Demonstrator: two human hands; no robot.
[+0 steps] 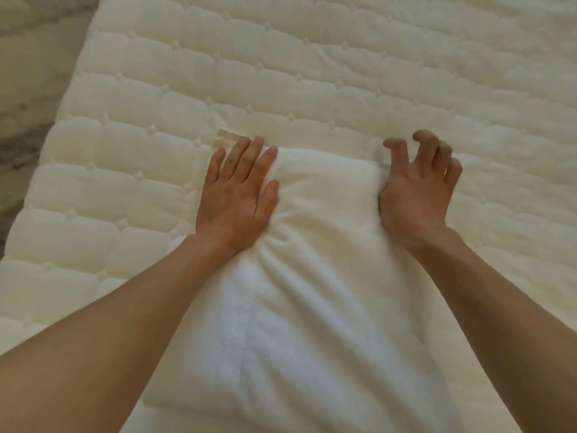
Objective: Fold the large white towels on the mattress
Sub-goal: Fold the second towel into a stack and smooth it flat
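Mid-fold: white towel lay on the quilted mattress, far edge bunched. Left hand pressed flat, grip apart; right hand clawed, thumb pinching the far right corner (looked so). Next: smooth wrinkles, square edges. Floor at left, blurry.

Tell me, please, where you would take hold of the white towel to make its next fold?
Probably the two far corners of the towel, from above. That far edge lies flat and free on the mattress; the left hand and right hand are already at those corners, ready to carry the edge toward the near end.
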